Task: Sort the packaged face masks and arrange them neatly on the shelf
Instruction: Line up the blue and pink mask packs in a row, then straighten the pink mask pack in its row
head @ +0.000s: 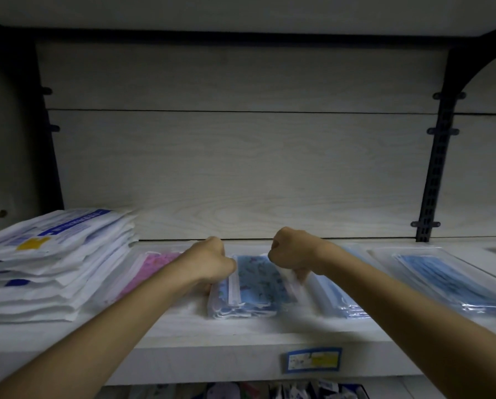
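Note:
A small stack of blue patterned mask packs [254,286] lies in the middle of the white shelf [241,332]. My left hand [212,263] grips the stack's left edge with curled fingers. My right hand [292,251] grips its right edge the same way. Pink mask packs [154,269] lie just left of it, partly under my left forearm. Plain light-blue packs [337,298] lie right of it, and darker blue packs [448,280] sit further right.
A tall stack of white and blue packets [54,263] fills the shelf's left end. A price label [313,359] is fixed to the shelf's front edge. A black slotted upright [435,168] stands at the right. More packaged goods [241,391] show on the shelf below.

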Motion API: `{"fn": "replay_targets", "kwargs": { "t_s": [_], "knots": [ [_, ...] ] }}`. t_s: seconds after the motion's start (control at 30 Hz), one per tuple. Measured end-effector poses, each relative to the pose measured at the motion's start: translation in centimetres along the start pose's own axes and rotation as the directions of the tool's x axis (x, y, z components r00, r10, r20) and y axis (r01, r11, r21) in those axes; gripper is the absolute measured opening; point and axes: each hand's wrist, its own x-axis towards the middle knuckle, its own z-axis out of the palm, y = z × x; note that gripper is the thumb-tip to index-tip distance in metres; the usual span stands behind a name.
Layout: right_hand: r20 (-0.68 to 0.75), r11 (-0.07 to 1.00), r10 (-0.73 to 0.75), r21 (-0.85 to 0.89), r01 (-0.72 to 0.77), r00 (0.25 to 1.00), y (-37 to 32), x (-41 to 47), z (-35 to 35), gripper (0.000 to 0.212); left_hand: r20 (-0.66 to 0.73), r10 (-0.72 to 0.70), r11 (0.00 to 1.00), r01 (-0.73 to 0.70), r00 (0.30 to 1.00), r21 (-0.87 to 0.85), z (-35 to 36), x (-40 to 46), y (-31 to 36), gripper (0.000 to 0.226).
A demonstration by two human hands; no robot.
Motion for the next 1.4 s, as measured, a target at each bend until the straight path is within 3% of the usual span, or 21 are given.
{"fn": "replay_targets", "kwargs": {
  "t_s": [0.33, 0.53, 0.63, 0.7, 0.77, 0.83, 0.93, 1.07, 1.17, 1.27, 1.4],
  "knots": [
    [-0.029, 0.999, -0.015, -0.035, 0.014, 0.999, 0.8, 0.0, -0.3, 0.031, -0.019, -0.032, 0.999, 0.033, 0.999, 0.034, 0.1, -0.5, 1.1, 0.022],
    [-0.002, 0.999, -0.047, 0.010, 0.047, 0.999, 0.6, -0.5, -1.3, 0.024, -0.123, -0.051, 0.998, 0.056, 0.991, 0.039, -1.1, -2.0, 1.5, 0.019],
    [-0.079, 0.993, -0.121, -0.025, 0.119, 0.990, 0.2, -0.8, -1.7, 0.018, -0.213, -0.010, 1.000, 0.012, 0.977, 0.011, -2.0, -2.6, 1.4, 0.015],
    [-0.177, 0.981, -0.192, -0.019, 0.191, 0.965, -0.1, -0.7, -1.7, 0.024, -0.281, -0.020, 0.990, -0.021, 0.960, -0.141, -2.4, -2.9, 0.8, 0.012],
    [-0.247, 0.960, -0.248, 0.071, 0.272, 0.937, -0.5, -0.6, -1.3, 0.029, -0.303, -0.093, 0.927, -0.029, 0.948, -0.374, -2.8, -3.2, -0.1, 0.013],
    [-0.268, 0.905, -0.268, 0.260, 0.337, 0.925, -1.3, -0.8, -0.5, 0.029, -0.330, -0.157, 0.865, -0.032, 0.931, -0.501, -3.1, -3.9, -0.9, 0.015],
    [-0.247, 0.798, -0.263, 0.488, 0.354, 0.933, -2.8, -1.0, 0.7, 0.030, -0.389, -0.228, 0.845, -0.017, 0.893, -0.535, -3.8, -4.9, -1.8, 0.014],
    [-0.149, 0.704, -0.232, 0.656, 0.272, 0.961, -4.6, -1.2, 2.1, 0.028, -0.402, -0.280, 0.822, 0.002, 0.872, -0.569, -5.0, -5.1, -4.4, 0.013],
    [-0.116, 0.667, -0.199, 0.711, 0.221, 0.973, -6.1, -1.0, 2.7, 0.027, -0.457, -0.274, 0.852, -0.007, 0.846, -0.523, -6.0, -4.9, -6.2, 0.015],
    [-0.078, 0.671, -0.138, 0.726, 0.151, 0.987, -7.9, -0.6, 3.0, 0.027, -0.499, -0.154, 0.965, 0.021, 0.853, -0.261, -6.2, -5.0, -7.1, 0.018],
    [0.048, 0.707, -0.038, 0.707, -0.007, 0.998, -10.1, -0.3, 3.8, 0.035, -0.352, -0.097, 0.993, 0.065, 0.931, -0.103, -5.5, -4.9, -8.0, 0.019]
  ]
}}
